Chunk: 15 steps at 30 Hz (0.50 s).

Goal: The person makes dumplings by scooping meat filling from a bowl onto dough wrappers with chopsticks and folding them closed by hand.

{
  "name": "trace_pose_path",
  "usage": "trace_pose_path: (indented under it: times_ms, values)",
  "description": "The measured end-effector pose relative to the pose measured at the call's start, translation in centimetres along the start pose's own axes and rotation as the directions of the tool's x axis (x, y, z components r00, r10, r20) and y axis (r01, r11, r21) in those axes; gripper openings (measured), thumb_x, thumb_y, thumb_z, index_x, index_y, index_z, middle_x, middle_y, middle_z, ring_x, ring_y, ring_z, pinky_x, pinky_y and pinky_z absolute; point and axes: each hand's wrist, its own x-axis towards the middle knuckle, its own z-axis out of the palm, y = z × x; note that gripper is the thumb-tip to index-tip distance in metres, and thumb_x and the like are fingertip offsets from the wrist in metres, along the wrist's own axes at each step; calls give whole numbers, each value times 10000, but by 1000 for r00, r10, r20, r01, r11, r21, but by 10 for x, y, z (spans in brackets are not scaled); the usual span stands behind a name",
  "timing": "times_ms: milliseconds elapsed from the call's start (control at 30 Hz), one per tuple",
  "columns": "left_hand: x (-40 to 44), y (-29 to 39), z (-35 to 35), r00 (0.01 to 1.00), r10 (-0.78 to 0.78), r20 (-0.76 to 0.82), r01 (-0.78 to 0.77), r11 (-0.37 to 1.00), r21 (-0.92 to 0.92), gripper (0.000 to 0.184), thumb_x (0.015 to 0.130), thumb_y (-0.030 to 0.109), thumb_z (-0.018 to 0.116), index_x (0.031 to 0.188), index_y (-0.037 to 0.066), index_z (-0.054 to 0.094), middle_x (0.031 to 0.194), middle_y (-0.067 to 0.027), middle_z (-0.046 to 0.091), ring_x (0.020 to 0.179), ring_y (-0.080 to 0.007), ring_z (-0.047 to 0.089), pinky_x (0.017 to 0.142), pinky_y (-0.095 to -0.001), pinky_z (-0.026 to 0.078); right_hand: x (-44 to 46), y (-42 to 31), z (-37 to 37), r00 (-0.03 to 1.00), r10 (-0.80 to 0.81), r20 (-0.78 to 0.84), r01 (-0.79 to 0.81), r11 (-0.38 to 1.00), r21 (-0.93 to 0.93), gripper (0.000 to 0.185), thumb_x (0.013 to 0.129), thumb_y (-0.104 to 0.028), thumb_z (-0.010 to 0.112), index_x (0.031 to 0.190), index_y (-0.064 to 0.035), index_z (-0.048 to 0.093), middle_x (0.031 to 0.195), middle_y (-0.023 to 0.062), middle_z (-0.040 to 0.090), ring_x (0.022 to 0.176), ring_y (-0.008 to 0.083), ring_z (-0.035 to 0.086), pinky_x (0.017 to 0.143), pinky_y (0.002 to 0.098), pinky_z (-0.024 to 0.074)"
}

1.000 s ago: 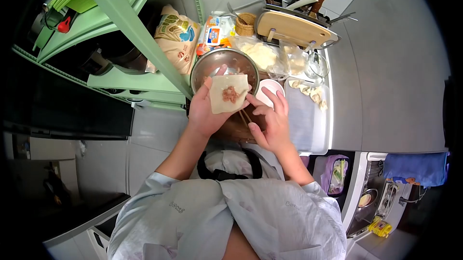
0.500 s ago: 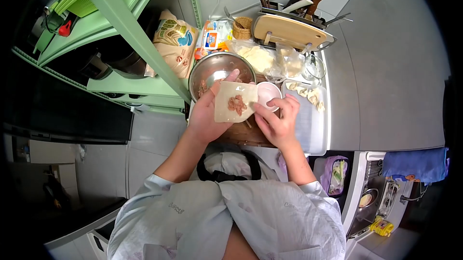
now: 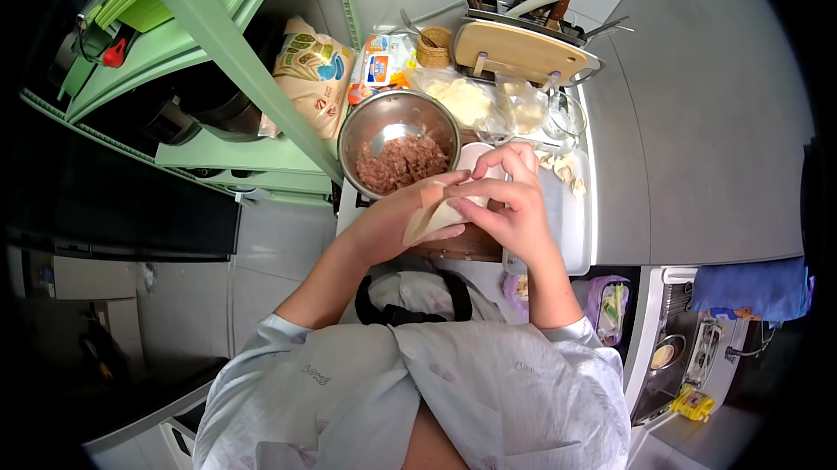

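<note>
A pale wonton wrapper [image 3: 425, 222] is cupped between the thumb and fingers of my left hand [image 3: 384, 219], partly folded over. Fingertips of my right hand [image 3: 518, 207] pinch its right-hand edge, with the index finger raised over the fold. The filling inside is hidden now. Just beyond my left hand stands a steel bowl [image 3: 350, 126] holding minced meat [image 3: 403, 163]. A small white bowl [image 3: 473, 154] is partly covered by my right hand. To the right, a shallow plastic tray [image 3: 571, 235] carries several folded wontons [image 3: 565, 168] at its far end.
Behind the bowls lie bagged wrappers [image 3: 462, 99] and a glass bowl [image 3: 568, 114]. A rack with a cutting board [image 3: 523, 51] and knives stands at the back. Green shelving [image 3: 235, 69] and a large printed bag [image 3: 312, 78] border the left.
The wrapper was flat with its meat showing; now it is folded and tilted. My right hand has moved onto its edge, and both hands sit slightly nearer my body, uncovering the minced meat.
</note>
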Motion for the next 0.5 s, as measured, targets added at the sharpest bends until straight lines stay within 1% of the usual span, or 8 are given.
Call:
trace_pose_path:
  times_ms: [100,200,300,400,500]
  values:
    - [-12,19,30,998,-66,-7,66,996,63,618,918,285,563,1430,45,313,1386,-57,406,1261,-138,424,1015,-332,408,3,-2,-1,998,7,58,-7,1000,8,169,630,-150,790,792,-173,745,881,-21,534,952,222,463,888,361,326]
    - [-11,7,15,996,-66,58,58,990,127,600,905,153,557,1429,23,295,1375,-101,420,1252,-179,451,1037,-366,409,3,-3,2,998,7,59,-8,1000,6,150,646,-159,784,791,-170,746,879,-21,533,948,218,469,888,357,328]
    - [-12,2,11,996,-20,92,12,996,87,612,885,118,567,1426,17,300,1364,-112,437,1253,-193,457,1038,-376,407,4,-3,4,997,11,77,-14,1000,27,137,655,-163,781,787,-169,747,874,-21,532,941,216,472,887,354,329]
    - [-14,1,6,993,-25,116,10,992,125,594,874,92,559,1415,14,326,1354,-113,449,1243,-196,466,1048,-358,393,6,-9,6,993,76,92,-82,994,67,142,659,-163,779,798,-171,748,877,-19,535,933,213,478,886,353,329]
    - [-13,11,12,987,-28,158,0,985,175,568,867,99,571,1390,14,368,1350,-106,456,1249,-196,460,1042,-350,393,5,-4,6,995,-5,100,-1,998,58,147,663,-171,778,804,-156,740,873,-17,539,937,211,483,893,351,323]
